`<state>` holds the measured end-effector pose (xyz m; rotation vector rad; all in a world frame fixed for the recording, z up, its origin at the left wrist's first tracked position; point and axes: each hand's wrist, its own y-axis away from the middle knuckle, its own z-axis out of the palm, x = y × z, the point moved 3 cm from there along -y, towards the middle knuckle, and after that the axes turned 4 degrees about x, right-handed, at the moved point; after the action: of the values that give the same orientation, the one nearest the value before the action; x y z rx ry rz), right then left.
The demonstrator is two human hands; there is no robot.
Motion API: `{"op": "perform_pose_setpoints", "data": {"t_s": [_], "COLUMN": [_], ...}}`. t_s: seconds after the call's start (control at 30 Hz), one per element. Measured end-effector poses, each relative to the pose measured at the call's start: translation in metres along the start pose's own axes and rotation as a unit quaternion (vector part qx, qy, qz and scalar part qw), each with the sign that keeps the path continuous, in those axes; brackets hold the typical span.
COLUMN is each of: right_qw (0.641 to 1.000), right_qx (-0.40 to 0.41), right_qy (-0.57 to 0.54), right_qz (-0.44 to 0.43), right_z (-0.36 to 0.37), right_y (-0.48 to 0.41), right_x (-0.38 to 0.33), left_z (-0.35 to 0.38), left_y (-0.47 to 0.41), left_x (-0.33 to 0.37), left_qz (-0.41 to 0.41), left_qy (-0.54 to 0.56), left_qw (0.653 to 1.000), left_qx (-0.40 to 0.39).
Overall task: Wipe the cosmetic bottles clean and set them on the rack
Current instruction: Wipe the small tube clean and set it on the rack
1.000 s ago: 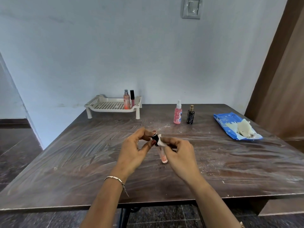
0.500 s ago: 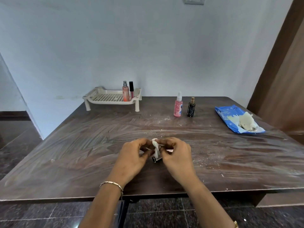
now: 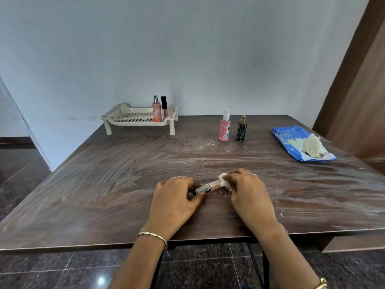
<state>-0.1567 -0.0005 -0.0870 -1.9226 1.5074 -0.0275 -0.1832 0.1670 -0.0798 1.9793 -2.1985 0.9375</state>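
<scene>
A slim tube [image 3: 205, 187] is gripped at its dark cap by the left hand [image 3: 177, 197] and rubbed with a wipe [image 3: 225, 181] pinched in the right hand [image 3: 249, 189]; the cap could be twisted loose.

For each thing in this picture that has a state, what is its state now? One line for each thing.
Left hand: grips the tube's dark cap end.
Right hand: presses a white wipe on the tube.
Pink tube: lying sideways, held low over the table.
Rack: holds two upright bottles at its right end.
Pink spray bottle: upright on table, capped.
Dark bottle: upright beside it.
Blue wipe pack: lying flat, crumpled wipe on top.
</scene>
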Motion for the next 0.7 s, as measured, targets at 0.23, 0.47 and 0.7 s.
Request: {"op": "perform_pose_setpoints", "data": {"t_s": [0.23, 0.47, 0.7], "right_qw": [0.992, 0.981, 0.971], "right_qx": [0.066, 0.139, 0.193], "right_qy": [-0.088, -0.018, -0.138], "right_qz": [-0.063, -0.137, 0.015], "right_z": [-0.006, -0.023, -0.033], "right_y": [0.018, 0.029, 0.023], "right_x": [-0.051, -0.047, -0.008], "left_z": [-0.002, -0.018, -0.022], "left_y": [0.01, 0.02, 0.027], "left_x": [-0.001, -0.004, 0.0], "left_qz": [-0.05, -0.062, -0.053], "left_qy": [0.2, 0.438, 0.522], "left_qw": [0.973, 0.889, 0.844], "left_qx": [0.101, 0.12, 0.11]}}
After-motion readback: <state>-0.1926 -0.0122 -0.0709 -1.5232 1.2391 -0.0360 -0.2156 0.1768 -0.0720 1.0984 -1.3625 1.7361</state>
